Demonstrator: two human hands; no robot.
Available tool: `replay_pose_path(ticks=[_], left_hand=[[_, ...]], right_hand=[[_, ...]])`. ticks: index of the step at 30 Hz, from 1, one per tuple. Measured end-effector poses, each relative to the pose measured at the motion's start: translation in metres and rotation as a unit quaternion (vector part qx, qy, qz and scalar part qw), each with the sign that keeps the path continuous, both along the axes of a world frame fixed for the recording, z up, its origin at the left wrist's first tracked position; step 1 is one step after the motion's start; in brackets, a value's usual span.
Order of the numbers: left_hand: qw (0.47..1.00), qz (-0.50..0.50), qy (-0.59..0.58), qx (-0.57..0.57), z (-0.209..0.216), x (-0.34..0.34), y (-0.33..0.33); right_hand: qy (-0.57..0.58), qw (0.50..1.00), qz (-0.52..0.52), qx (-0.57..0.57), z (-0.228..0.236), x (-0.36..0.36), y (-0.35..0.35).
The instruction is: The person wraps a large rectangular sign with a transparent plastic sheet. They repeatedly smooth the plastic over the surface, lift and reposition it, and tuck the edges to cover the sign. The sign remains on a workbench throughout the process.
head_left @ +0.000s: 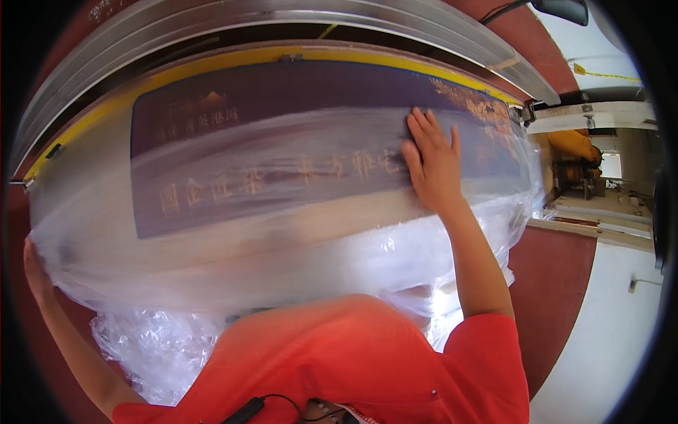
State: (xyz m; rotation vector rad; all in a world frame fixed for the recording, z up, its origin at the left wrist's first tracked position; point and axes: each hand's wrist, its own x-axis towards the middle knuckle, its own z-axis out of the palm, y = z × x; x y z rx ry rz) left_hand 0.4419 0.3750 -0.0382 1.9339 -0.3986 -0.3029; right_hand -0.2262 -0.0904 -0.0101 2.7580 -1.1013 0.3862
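Note:
A sheet of clear plastic film [304,247] covers much of a dark purple printed panel [212,159] with gold lettering and a gold pattern at its right corner. My right hand [434,166] lies on the film over the panel's right part, fingers spread and pointing away from me. At the far left, my left hand [37,268] is at the film's edge, where the film draws together. It appears to grip that edge, though its fingertips are partly hidden. Loose, crumpled film hangs down in front of my body on both sides.
A yellow strip [233,63] runs along the far edge of the work surface. Beyond it is a long silver metal rail [282,18]. At the right, an opening shows a yellow machine [573,145]. The floor is red [554,283] and white.

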Motion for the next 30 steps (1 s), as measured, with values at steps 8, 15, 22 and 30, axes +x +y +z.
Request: replay_pose_path(ticks=[8,15,22,30], left_hand=[[0.949,-0.031,0.240,-0.203,0.075,-0.061,0.022],[0.992,0.048,-0.080,-0.090,0.029,0.006,-0.028],[0.906,0.136,-0.350,0.196,-0.029,0.001,-0.214],[0.870,0.210,-0.288,0.342,-0.034,-0.002,-0.253]], right_hand=[[-0.164,0.986,-0.031,-0.001,-0.005,0.009,-0.037],[-0.430,0.788,-0.074,0.434,0.027,0.008,-0.023],[-0.297,0.935,-0.175,0.082,0.002,-0.018,-0.127],[-0.379,0.851,-0.346,0.115,-0.017,-0.006,-0.159]])
